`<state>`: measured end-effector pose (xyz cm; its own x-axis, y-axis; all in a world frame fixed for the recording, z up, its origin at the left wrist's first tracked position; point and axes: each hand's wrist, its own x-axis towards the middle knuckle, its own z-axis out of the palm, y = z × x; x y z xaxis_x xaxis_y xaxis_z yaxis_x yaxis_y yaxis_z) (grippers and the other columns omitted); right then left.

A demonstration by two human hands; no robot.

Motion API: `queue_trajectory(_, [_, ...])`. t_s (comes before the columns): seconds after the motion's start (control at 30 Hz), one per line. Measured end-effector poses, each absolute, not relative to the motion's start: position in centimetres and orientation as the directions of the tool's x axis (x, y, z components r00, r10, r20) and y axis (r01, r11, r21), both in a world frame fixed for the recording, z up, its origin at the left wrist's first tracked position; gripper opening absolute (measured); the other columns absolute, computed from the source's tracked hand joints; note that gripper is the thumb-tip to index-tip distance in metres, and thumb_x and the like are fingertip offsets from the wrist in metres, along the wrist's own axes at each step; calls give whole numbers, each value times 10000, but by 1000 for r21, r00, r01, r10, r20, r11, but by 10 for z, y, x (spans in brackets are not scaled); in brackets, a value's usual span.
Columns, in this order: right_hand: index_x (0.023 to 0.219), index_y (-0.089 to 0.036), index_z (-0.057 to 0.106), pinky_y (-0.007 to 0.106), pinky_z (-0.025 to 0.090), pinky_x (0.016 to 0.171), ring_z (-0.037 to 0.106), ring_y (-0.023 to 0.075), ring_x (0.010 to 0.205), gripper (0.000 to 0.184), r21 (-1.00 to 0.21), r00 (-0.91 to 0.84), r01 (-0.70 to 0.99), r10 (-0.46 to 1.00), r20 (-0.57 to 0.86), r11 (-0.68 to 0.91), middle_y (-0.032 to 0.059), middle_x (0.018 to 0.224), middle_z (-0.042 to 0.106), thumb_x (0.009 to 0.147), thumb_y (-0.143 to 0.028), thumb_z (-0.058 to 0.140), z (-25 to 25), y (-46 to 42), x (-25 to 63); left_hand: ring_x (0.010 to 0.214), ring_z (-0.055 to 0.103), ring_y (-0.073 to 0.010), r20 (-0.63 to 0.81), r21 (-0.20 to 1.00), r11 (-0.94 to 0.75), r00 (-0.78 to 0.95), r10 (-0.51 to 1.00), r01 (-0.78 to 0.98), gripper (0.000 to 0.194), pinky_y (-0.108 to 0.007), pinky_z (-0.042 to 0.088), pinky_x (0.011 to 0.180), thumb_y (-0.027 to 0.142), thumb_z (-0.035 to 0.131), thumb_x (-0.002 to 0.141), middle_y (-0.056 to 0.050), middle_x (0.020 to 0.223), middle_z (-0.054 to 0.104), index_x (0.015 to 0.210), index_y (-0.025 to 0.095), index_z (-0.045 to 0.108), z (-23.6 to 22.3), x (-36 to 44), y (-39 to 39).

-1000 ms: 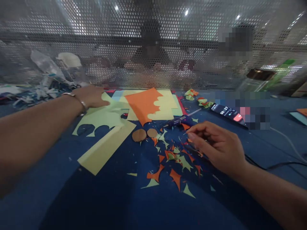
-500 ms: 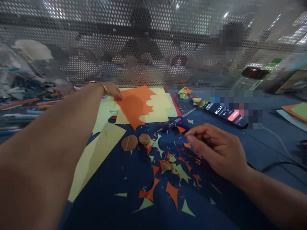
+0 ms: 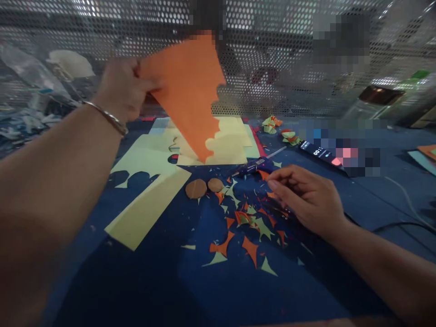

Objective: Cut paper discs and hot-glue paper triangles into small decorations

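My left hand (image 3: 124, 88) pinches an orange paper sheet (image 3: 190, 93) by its upper corner and holds it up above the blue table (image 3: 143, 281); the sheet's right edge is cut in scallops. My right hand (image 3: 308, 200) rests on the table among orange and pale green paper scraps (image 3: 248, 227), its fingers curled together; what lies under them I cannot make out. A blue glue gun (image 3: 254, 167) lies just beyond its fingertips. Two brown paper discs (image 3: 203, 187) sit left of the scraps.
Pale yellow-green sheets (image 3: 146, 181) with cut-outs lie under the raised orange sheet. A phone (image 3: 322, 153) showing a timer sits at the right, with a black cable (image 3: 402, 225) near my right forearm. A perforated metal screen (image 3: 272, 59) closes off the back; people sit behind it.
My left hand has taken the orange sheet off the stack and lifted it into the air. My right hand has stayed in place.
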<state>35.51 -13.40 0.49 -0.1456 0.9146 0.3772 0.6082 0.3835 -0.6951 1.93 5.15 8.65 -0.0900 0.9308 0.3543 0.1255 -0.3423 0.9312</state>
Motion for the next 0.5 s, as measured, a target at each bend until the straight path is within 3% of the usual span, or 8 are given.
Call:
queue_trajectory(0.03, [944,-198,676,210,433,463,571,70,469,117,-721,-156,585,924,348,370,-25,665,643,924,-305,633,6,-133,354,1026,633,-163,431,902,-426,-135,892,68,339,-542,481,1081,-20,682,789,10,1181,682,1077,149,624,91,19,39])
queue_trajectory(0.13, [1000,-187,684,206,481,490,604,82,507,191,-826,-182,473,951,249,307,-6,705,665,937,-356,621,8,-131,348,980,669,-182,452,889,-457,-131,883,-13,358,-555,527,1033,-9,666,777,2,1160,711,1089,164,641,95,21,5])
queue_trajectory(0.3, [1115,-190,672,219,500,496,634,101,589,358,-970,-242,191,965,100,149,37,867,716,912,-483,645,12,-134,336,1019,691,-236,334,939,-337,-53,941,-70,283,-458,569,992,87,742,772,-49,1097,749,1042,168,710,84,38,-46])
queue_trajectory(0.4, [1108,-183,666,233,489,486,629,101,580,368,-996,-276,35,958,73,86,43,915,707,898,-486,662,13,-138,329,1031,695,-268,273,958,-272,1,962,-89,284,-478,580,956,80,749,767,-76,1109,741,1039,148,705,76,55,-66])
queue_trajectory(0.5, [1070,-178,644,224,470,490,595,82,544,330,-996,-218,-3,972,87,88,11,849,673,893,-454,683,12,-139,326,1043,699,-280,220,967,-213,32,975,-142,310,-496,574,953,56,751,754,-63,1067,742,1041,160,696,73,69,-75])
